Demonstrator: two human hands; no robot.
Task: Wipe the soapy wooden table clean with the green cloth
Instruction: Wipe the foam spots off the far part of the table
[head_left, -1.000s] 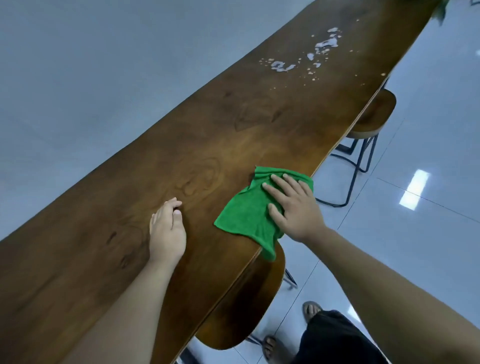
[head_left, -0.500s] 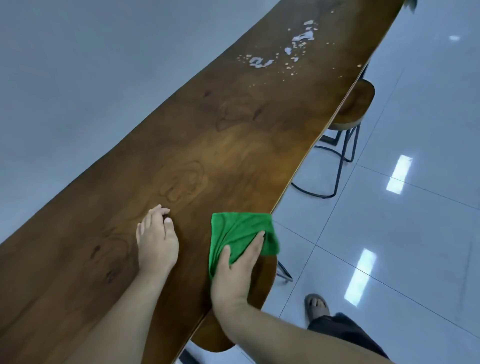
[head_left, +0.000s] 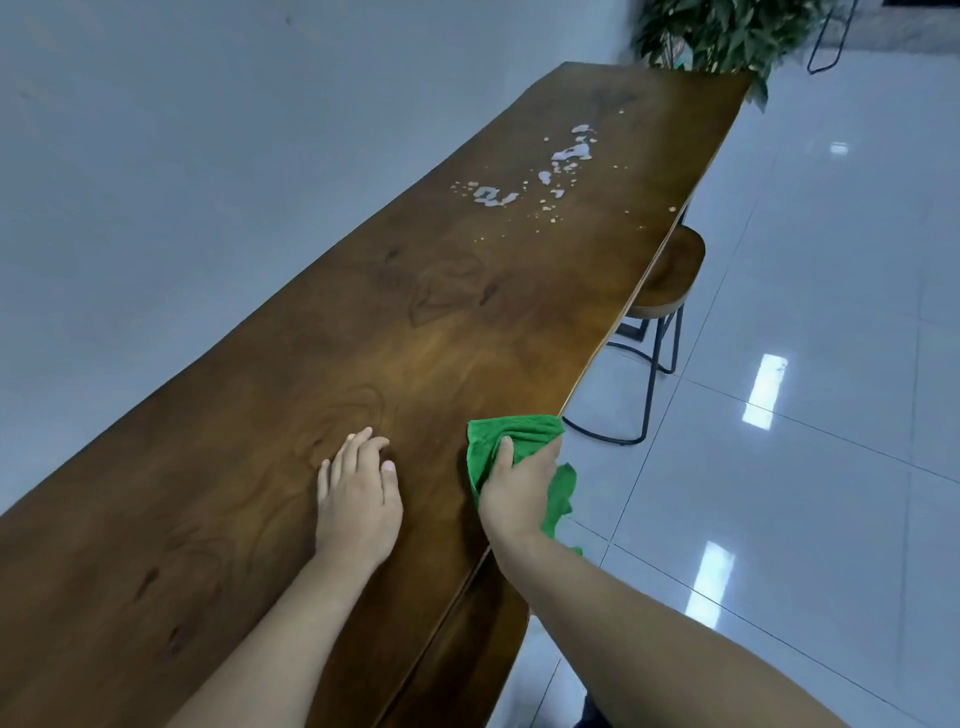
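From the head view, our right hand (head_left: 511, 488) bunches the soft green cloth (head_left: 511, 434) at the long brown wooden worktop (head_left: 363, 338) edge; it handles limp and light. Left hand (head_left: 358, 493) rests flat, empty. White soap suds (head_left: 540, 171) lie well beyond.

Smooth dark wooden table (head_left: 363, 322), fuzzy green cloth (head_left: 514, 431), glossy tiled floor (head_left: 779, 493).

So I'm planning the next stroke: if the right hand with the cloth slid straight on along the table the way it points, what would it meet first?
Bare wood, then probably the soap suds far up the table; nothing stands between, though depth is unclear.
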